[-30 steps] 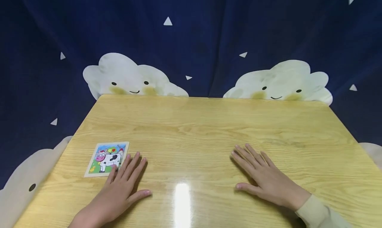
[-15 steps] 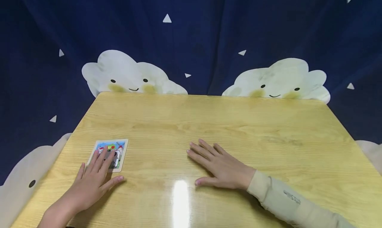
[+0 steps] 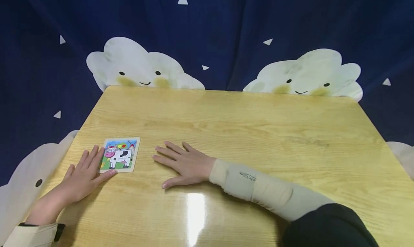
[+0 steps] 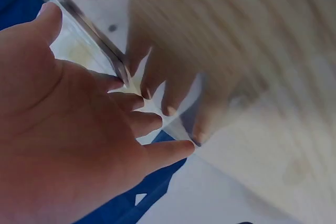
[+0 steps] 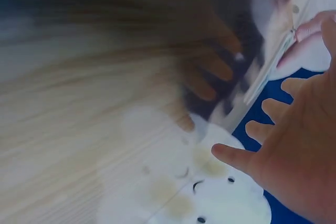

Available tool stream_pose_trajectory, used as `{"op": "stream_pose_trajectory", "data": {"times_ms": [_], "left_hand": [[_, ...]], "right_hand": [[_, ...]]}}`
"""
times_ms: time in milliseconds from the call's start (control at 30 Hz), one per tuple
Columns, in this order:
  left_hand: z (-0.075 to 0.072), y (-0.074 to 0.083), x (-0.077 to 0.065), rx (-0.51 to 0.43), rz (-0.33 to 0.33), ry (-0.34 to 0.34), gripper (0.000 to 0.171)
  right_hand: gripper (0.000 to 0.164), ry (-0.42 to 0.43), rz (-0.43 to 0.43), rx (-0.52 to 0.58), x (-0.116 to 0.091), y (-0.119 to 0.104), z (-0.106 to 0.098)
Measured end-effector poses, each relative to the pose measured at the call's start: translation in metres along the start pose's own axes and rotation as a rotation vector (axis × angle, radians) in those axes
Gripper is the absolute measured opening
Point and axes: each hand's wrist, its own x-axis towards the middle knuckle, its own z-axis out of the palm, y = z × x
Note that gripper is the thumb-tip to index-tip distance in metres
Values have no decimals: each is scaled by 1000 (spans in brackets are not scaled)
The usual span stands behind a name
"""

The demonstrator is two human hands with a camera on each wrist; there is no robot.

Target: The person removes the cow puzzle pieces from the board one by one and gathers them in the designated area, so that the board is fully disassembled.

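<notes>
A flat square board with a cow picture (image 3: 119, 155) and a pale border lies on the left part of the table. Against its left side rests my left hand (image 3: 80, 178), fingers straight, with fingertips and thumb at the border. To the right of the board, a short gap away, my right hand (image 3: 191, 165) hovers low or lies on the table with spread, straight fingers, holding nothing. The left wrist view shows the palm side of the left hand (image 4: 79, 124) beside the board's thin edge (image 4: 86, 31). In the right wrist view, the right hand (image 5: 299, 124) is apart from the board.
The glossy wooden table (image 3: 226, 125) mirrors the hands and carries a bright light streak (image 3: 196, 214). Behind it hangs a dark blue curtain (image 3: 220, 31) with smiling clouds and white triangles.
My left hand moves left, passing over the board to its left side. My right hand slides far left toward the board, bringing more sleeve into view. The head view tilts down slightly.
</notes>
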Motion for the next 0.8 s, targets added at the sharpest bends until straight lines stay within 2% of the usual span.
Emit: {"op": "stream_pose_trajectory", "data": {"times_ms": [233, 367, 600, 800], "left_hand": [[-5, -3, 4, 24, -3, -29, 92], [-6, -3, 2, 27, -6, -43, 92], [-5, -3, 1, 40, -8, -39, 95], [-7, 1, 3, 51, 18, -47, 97]], "right_hand": [[83, -76, 2, -45, 51, -21, -2], [81, -113, -1, -85, 67, -29, 0], [81, -134, 36, -121, 73, -32, 3], [81, -126, 31, -102, 64, -28, 2]]}}
